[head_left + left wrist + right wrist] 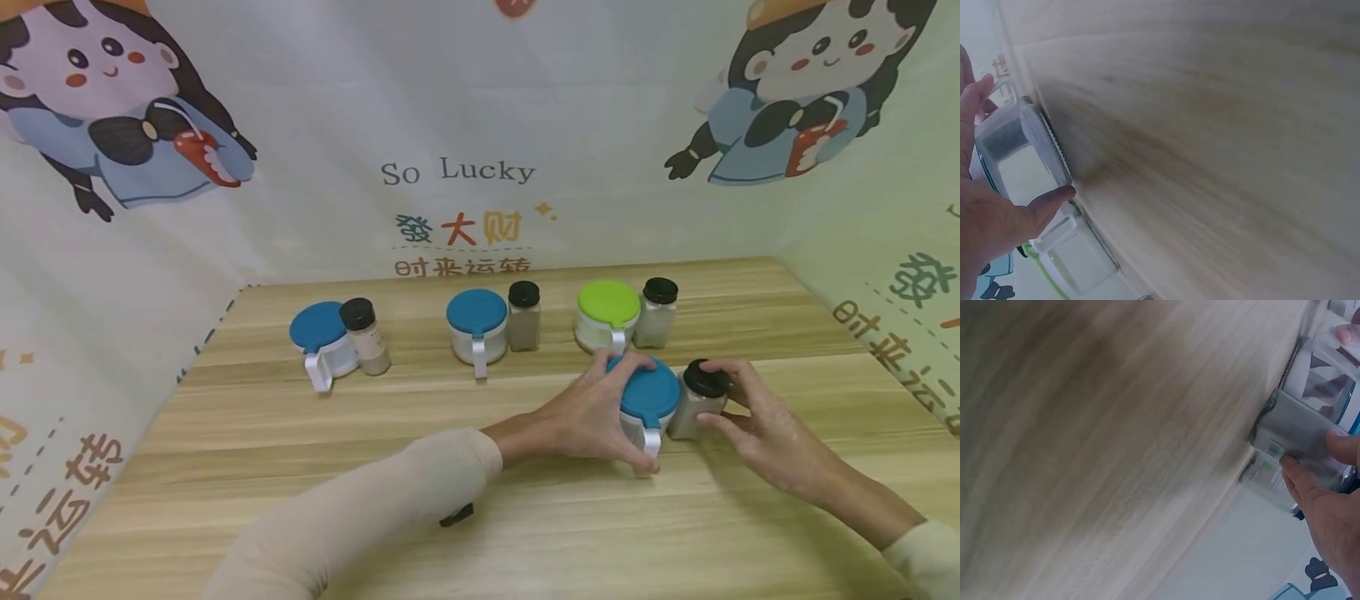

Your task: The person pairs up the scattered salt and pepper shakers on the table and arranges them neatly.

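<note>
My left hand (585, 418) spans a seasoning jar (651, 392) with a blue lid and a white handle, thumb by the handle and fingers at the far left of the lid. The left wrist view shows the clear side of this jar (1025, 172) between thumb and fingers. Right beside it stands a square shaker bottle (686, 417) with a black cap and greyish contents. My right hand (776, 437) holds that bottle, fingers by the cap and thumb low on its side. Its clear body (1300, 428) shows a small barcode label in the right wrist view.
Behind stand a green-lidded jar (608, 304) and a black-capped bottle (656, 321). Further left are two blue-lidded jars, one central (477, 312) and one far left (318, 327), each with a bottle alongside. A small black object (457, 515) lies by the left sleeve. Printed cloth (465, 100) surrounds the wooden table.
</note>
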`<state>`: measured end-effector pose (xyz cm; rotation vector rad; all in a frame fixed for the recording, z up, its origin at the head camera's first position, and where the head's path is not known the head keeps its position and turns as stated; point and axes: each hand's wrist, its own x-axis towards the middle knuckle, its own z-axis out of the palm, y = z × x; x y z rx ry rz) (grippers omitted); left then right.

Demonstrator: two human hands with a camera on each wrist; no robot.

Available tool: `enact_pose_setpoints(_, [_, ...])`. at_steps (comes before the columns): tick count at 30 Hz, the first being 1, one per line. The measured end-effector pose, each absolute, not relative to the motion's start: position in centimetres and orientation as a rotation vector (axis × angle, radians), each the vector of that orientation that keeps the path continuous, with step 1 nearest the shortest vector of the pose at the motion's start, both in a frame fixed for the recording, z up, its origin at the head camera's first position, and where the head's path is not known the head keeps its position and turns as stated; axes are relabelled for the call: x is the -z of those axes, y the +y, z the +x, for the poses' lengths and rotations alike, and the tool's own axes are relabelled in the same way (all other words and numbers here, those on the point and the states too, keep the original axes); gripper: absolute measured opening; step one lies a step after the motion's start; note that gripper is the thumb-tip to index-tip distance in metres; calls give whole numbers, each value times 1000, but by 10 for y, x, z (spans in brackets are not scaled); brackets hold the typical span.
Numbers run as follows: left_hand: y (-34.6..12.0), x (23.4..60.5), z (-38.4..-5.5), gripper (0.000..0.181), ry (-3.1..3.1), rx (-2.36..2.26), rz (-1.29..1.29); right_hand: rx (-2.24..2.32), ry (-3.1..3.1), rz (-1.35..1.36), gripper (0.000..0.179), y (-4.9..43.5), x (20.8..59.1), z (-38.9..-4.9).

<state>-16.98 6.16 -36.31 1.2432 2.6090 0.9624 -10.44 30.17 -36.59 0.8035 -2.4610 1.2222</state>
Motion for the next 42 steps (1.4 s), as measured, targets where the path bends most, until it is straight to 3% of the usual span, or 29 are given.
enact_pose_setpoints(25, [72, 364, -171, 108, 2626, -861, 1153, -1207, -2569, 673, 66, 303, 367, -114])
enact_pose_setpoints(32, [74, 359, -171, 108, 2651, -839, 1154, -1221, -2611, 649, 68, 304, 361, -111])
enact_pose_setpoints(38, [68, 356, -163, 122, 2700, -745, 1143, -1213, -2562, 701, 79, 310, 352, -106])
enact_pose_setpoints(42, [55, 345, -160, 119, 2710, -770, 1143, -1060, -2438, 739, 72, 308, 335, -107])
